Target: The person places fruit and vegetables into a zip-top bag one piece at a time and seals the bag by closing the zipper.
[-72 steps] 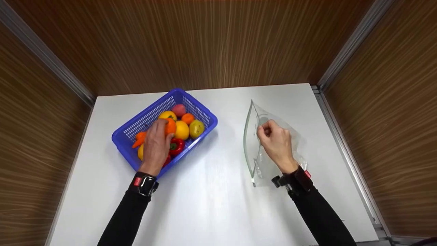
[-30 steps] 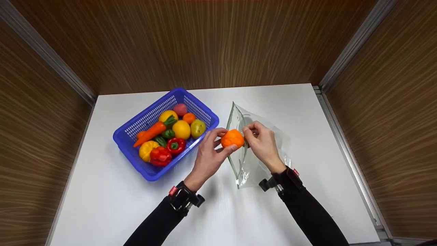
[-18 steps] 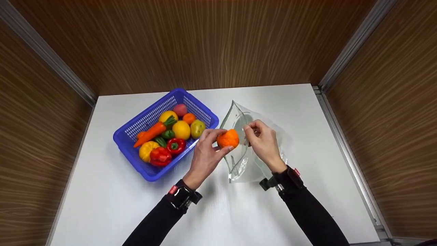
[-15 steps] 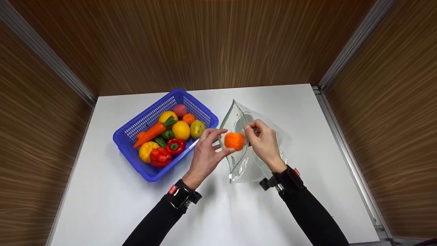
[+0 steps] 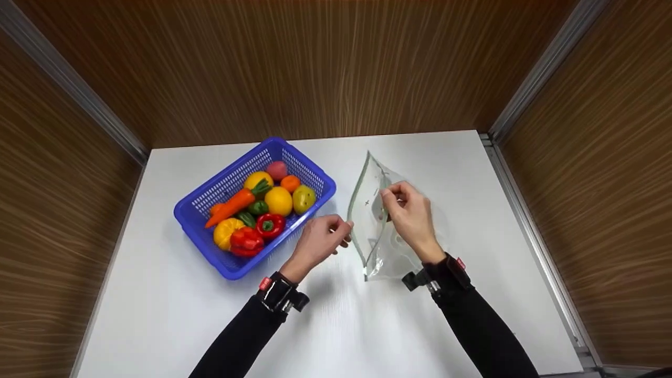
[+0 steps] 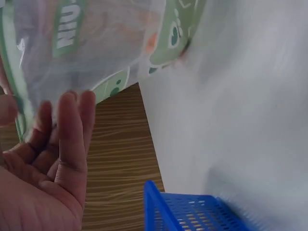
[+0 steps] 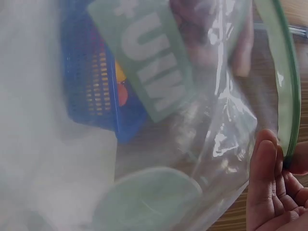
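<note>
A clear zip bag (image 5: 367,210) with green edging stands with its mouth spread toward the left. My right hand (image 5: 412,218) pinches the near-side rim of that mouth between thumb and fingers, and the right wrist view shows the green zip strip (image 7: 288,91) in its grip. On the opposite rim, my left hand (image 5: 320,239) has thumb and forefinger pinched together at the zip edge. In the left wrist view its other fingers (image 6: 72,139) stretch loosely beside the bag. An orange patch (image 6: 152,42) shows through the bag's printed plastic low down.
A blue basket (image 5: 197,233) stands left of the bag. It holds a carrot (image 5: 233,205), red bell peppers (image 5: 270,224), a yellow pumpkin (image 5: 227,231), a spotted yellow-green fruit (image 5: 304,198) and several other pieces. Wood-patterned walls (image 5: 336,68) surround the white table (image 5: 173,325).
My left hand brought an orange, blocky, bell-pepper-like vegetable from the basket to the bag's mouth and let it drop in. Its fingers then closed on the rim. My right hand kept its pinch.
</note>
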Motion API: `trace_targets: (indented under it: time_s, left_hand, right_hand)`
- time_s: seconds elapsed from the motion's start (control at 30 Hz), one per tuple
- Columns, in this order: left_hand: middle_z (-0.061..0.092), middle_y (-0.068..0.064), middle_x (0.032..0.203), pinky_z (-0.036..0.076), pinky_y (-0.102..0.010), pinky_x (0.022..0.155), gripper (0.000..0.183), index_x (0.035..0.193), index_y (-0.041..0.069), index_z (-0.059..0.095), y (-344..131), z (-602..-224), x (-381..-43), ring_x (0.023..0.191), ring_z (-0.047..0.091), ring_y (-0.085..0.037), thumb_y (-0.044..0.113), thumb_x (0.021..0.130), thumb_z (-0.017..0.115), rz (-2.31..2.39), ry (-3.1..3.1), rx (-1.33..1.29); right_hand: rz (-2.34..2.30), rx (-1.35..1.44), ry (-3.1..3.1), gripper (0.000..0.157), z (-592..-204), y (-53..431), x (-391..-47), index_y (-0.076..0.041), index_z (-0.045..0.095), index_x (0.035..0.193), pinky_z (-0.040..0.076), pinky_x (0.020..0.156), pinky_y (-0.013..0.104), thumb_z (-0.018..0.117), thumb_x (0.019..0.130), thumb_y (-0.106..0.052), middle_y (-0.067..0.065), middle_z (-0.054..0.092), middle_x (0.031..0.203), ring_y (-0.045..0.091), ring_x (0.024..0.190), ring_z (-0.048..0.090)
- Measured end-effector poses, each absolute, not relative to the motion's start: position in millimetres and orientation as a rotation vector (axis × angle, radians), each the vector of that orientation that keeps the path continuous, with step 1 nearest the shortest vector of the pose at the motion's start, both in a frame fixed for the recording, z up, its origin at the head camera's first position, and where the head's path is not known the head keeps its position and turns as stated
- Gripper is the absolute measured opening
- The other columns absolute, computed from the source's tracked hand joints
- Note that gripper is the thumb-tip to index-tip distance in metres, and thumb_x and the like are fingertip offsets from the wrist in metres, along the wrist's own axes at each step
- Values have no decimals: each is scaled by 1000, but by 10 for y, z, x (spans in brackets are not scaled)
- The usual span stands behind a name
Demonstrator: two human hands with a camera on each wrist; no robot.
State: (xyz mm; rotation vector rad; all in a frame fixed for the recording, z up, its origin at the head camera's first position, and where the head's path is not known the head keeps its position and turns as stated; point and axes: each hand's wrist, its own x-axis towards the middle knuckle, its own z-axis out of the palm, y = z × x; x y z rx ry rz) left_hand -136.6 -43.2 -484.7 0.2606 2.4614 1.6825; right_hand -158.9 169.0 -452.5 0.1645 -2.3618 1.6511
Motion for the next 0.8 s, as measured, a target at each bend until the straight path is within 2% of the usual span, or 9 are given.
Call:
trace_targets:
  time_s: [0.07,0.23,0.43,0.57,0.63,0.8]
  left_hand:
    - [73,-5,76,56,-27,54,26,81,6,70,-458,-4796,-1412,67,71,-19,22,99,63,1736,2460,271]
    - [71,-1,70,54,-25,56,18,77,7,70,-566,-4520,-1518,62,67,-14,12,92,61,1918,2575,222]
    - [70,-4,69,56,-27,57,22,74,7,66,-658,-4249,-1562,58,69,-22,11,95,61,2029,2720,237]
    - [70,-7,71,56,-27,57,24,77,8,65,-612,-4270,-1559,59,69,-24,16,99,61,1981,2689,279]
    - [71,-4,74,55,-27,58,26,81,9,65,-590,-4330,-1552,60,69,-20,23,102,60,1928,2684,280]
    - [70,-4,89,55,-33,70,32,97,11,65,-639,-4462,-1546,72,70,-17,39,106,54,1851,2750,248]
  right_hand:
    - [1633,146,-2364,12,-4479,1751,-1607,1,70,93,53,49,23,67,99,-10,9,68,74,10,53,62]
    - [1668,86,-2309,13,-4297,1982,-1659,5,69,91,55,47,25,67,97,-6,13,68,72,10,50,62]
    - [1657,82,-2226,13,-4115,2161,-1666,6,68,89,54,46,24,68,97,-4,9,65,66,10,46,61]
    - [1636,68,-2266,12,-4088,2116,-1638,6,68,89,52,46,21,67,97,-4,8,65,65,7,45,59]
    - [1634,59,-2288,12,-4087,2069,-1623,8,68,89,51,45,20,66,97,-1,11,65,64,6,45,58]
    - [1618,54,-2273,10,-4039,1985,-1593,12,66,88,49,44,18,64,96,5,18,64,65,5,43,55]
